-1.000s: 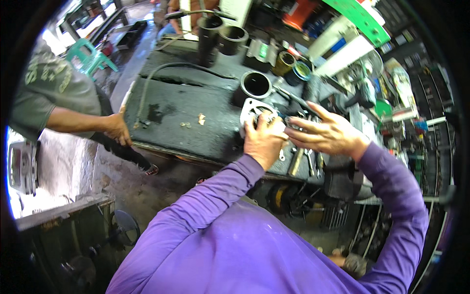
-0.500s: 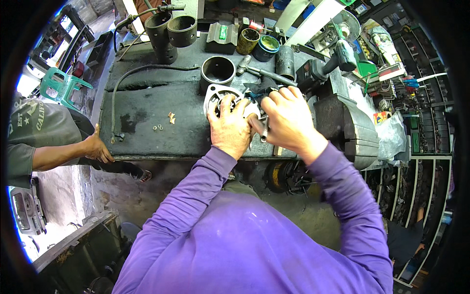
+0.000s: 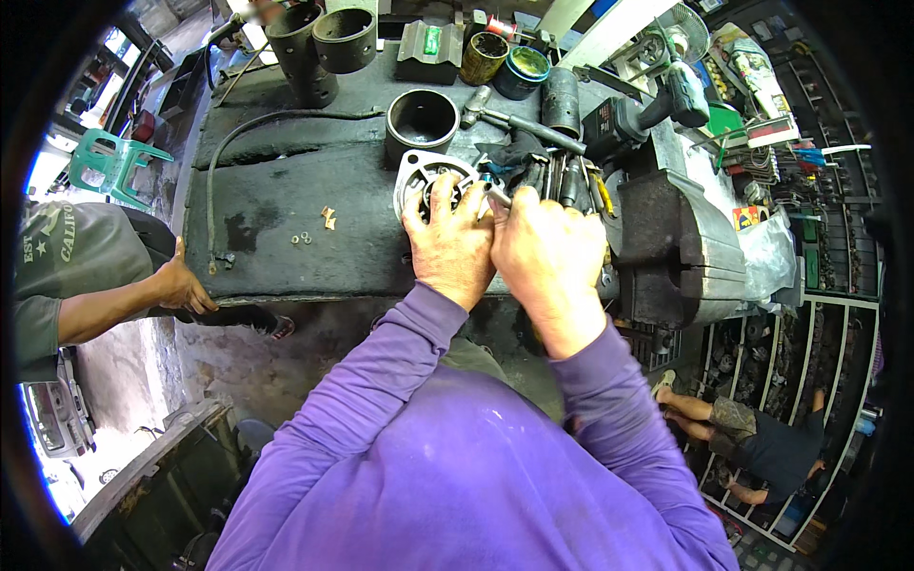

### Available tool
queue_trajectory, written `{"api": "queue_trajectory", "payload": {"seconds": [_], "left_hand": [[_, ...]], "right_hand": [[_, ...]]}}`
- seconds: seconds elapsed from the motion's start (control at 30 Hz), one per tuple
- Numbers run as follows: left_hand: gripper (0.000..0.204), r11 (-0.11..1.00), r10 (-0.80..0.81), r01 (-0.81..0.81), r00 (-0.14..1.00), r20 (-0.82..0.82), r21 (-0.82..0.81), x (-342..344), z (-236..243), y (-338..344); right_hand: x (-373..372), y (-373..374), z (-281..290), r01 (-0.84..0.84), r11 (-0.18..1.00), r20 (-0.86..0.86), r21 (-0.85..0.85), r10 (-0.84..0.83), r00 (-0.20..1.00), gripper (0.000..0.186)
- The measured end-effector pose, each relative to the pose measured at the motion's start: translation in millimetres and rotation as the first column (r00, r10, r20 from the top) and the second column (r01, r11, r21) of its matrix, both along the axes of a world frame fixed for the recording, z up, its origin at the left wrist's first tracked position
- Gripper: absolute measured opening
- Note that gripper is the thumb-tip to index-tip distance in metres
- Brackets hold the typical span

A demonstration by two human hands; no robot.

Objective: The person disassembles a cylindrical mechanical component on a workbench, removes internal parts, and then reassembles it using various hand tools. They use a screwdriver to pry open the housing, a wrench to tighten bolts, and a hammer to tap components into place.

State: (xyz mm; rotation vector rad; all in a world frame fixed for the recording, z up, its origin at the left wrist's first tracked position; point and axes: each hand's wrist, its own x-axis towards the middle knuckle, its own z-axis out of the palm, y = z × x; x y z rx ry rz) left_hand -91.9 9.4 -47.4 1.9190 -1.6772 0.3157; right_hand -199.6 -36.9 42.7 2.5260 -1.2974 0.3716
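Observation:
My left hand (image 3: 449, 243) lies over a round, silvery metal housing (image 3: 412, 171) with a holed flange, fingers bent and gripping it from the near side. Its inner parts are partly covered by my fingers. Close against it on the right, my right hand (image 3: 548, 243) is closed round a grey metal rod-like tool (image 3: 498, 195). Only a short piece of that tool shows at the housing's edge, so its exact kind is hidden. Just behind the housing stands a short dark metal cylinder (image 3: 422, 128), open at the top.
A hammer (image 3: 528, 126), several hand tools (image 3: 571, 181) and a cordless drill (image 3: 657, 114) lie right of the housing on the dark bench (image 3: 276, 205). Small rings (image 3: 301, 238) sit left. Another person's hand (image 3: 187, 284) rests on the bench's left edge; a second person (image 3: 762, 438) is at the right shelves.
My right hand has swung nearer to my left hand, its forearm now steeper, turning the tool with it. My left hand stays on the housing. The person at right has come further into view.

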Motion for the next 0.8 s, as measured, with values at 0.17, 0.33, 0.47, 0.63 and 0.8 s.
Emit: {"api": "queue_trajectory", "payload": {"seconds": [0.17,0.33,0.47,0.63,0.8], "left_hand": [[0.048,0.998,-0.023,0.025,0.998,-0.050,0.059,4.2,7.9,1.9],[0.054,0.997,-0.068,0.070,0.994,-0.090,0.019,8.3,12.6,2.5],[0.050,0.990,-0.136,0.139,0.988,-0.072,0.029,19.5,15.0,3.3],[0.044,0.961,-0.262,0.267,0.962,-0.083,0.069,38.6,17.3,1.8],[0.044,0.965,-0.251,0.254,0.966,-0.060,0.064,37.6,12.1,2.1]], "right_hand": [[-9.4,-19.8,52.3,-0.159,0.970,-0.156,0.184,0.189,0.970,0.031],[-39.1,-83.8,69.9,-0.616,0.728,-0.157,0.301,0.675,0.721,0.011],[-35.1,-90.4,53.3,-0.733,0.559,-0.184,0.387,0.826,0.533,0.007],[-12.5,-91.6,57.0,-0.898,0.311,-0.347,0.310,0.917,0.198,0.008],[-9.2,-90.5,43.9,-0.852,0.419,-0.344,0.315,0.887,0.309,0.021]]}}
